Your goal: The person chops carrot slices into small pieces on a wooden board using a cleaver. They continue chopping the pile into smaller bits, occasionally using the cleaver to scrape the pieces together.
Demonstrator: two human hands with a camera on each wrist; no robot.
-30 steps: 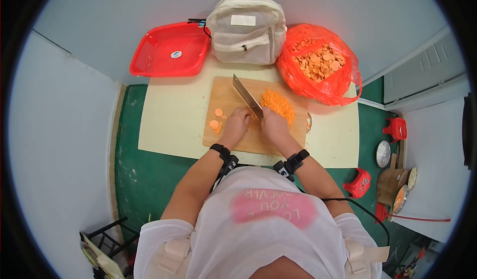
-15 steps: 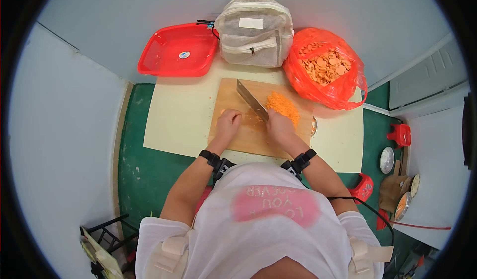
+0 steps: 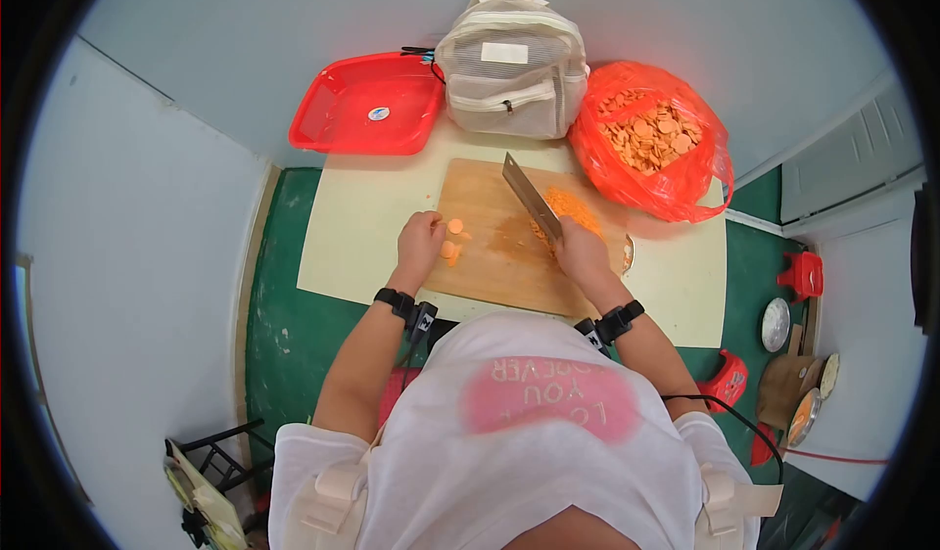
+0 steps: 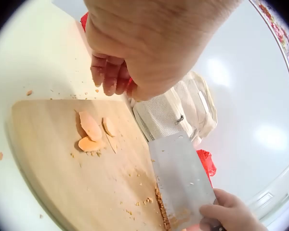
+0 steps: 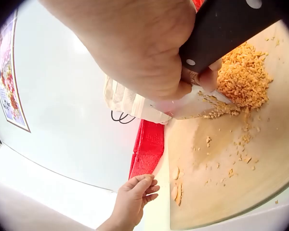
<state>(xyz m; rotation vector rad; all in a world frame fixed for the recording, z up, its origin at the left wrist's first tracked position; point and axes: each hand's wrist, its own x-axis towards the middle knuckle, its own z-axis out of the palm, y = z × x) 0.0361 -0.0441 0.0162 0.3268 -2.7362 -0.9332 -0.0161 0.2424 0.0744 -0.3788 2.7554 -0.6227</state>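
The right hand (image 3: 585, 256) grips the black handle (image 5: 226, 29) of a cleaver, whose broad blade (image 4: 180, 173) stands against a heap of finely chopped orange pieces (image 5: 245, 74) on the wooden board (image 3: 509, 271). The left hand (image 3: 419, 247) hovers by the board's left edge, its fingers loosely bent; in the left wrist view nothing shows in its fingers (image 4: 111, 77). A few orange slices (image 4: 90, 126) lie on the board near that hand, apart from the heap.
A red basin (image 3: 377, 134) stands at the back left, a mesh backpack (image 3: 509, 70) behind the board, and a red plastic bag of orange slices (image 3: 651, 144) at the back right. Crumbs dot the pale tabletop (image 3: 343, 217). A metal rim (image 3: 629, 253) shows by the board's right edge.
The left hand has moved left, from beside the blade to the board's left edge, uncovering the slices. The right hand has brought the cleaver rightward, over to the chopped heap.
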